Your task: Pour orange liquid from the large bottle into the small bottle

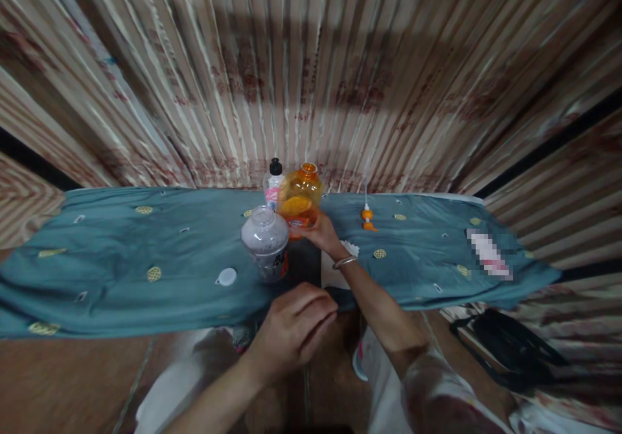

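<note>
My right hand (318, 230), with a silver bangle at the wrist, is wrapped round the lower part of an orange see-through bottle (302, 194) that has no cap. Orange liquid shows inside it. In front of the table's near edge, my left hand (299, 324) hangs in the air with its fingers curled together; whether anything small is inside cannot be made out. A clear open-necked bottle (265, 243) stands just left of the orange one. Behind them is a small bottle with a black cap (273, 184).
An orange pump top (368, 218) lies right of the bottles on the green patterned cloth (194, 246). A white round lid (227, 276) is at the left, a pale sheet (335, 272) by the right wrist. A black bag (515, 350) sits below right.
</note>
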{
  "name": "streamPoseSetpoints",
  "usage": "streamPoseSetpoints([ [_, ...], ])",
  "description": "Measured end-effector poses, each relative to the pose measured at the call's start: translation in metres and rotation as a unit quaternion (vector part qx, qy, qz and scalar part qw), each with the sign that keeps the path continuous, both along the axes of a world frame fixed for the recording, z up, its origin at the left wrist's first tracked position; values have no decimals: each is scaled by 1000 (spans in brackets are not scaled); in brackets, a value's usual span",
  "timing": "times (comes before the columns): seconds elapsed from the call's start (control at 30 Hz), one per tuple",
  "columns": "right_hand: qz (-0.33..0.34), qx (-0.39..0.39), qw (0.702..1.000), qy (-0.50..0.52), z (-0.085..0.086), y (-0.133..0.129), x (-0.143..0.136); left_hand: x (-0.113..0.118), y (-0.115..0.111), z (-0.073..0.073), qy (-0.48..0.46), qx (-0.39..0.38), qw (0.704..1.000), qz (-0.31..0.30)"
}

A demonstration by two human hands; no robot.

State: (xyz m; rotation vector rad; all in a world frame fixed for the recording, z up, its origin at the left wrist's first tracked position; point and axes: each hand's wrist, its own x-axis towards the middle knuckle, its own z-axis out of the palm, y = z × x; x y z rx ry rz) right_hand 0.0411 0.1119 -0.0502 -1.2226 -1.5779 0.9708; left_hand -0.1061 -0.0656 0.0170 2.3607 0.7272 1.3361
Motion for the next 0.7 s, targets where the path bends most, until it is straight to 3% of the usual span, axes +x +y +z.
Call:
streamPoseSetpoints([
  [0.07, -30, 3, 999, 17, 8, -7, 12, 22, 11, -29, 64, -104, 992, -18],
  [0.1, -36, 4, 999, 26, 12, -10, 19, 29, 20, -45, 92, -153, 984, 5],
  [0.17, -54, 13, 998, 39, 18, -17, 32, 39, 39, -72, 112, -186, 975, 50],
  [0.23, -74, 16, 996, 42, 21, -23, 45, 43, 57, -90, 124, -205, 967, 91],
  [0.43, -137, 17, 990, 42, 19, -34, 82, 49, 91, -105, 137, -250, 947, 150],
  [0.7, -170, 12, 982, 78, 21, -44, 120, 85, 132, -123, 88, -297, 941, 140],
])
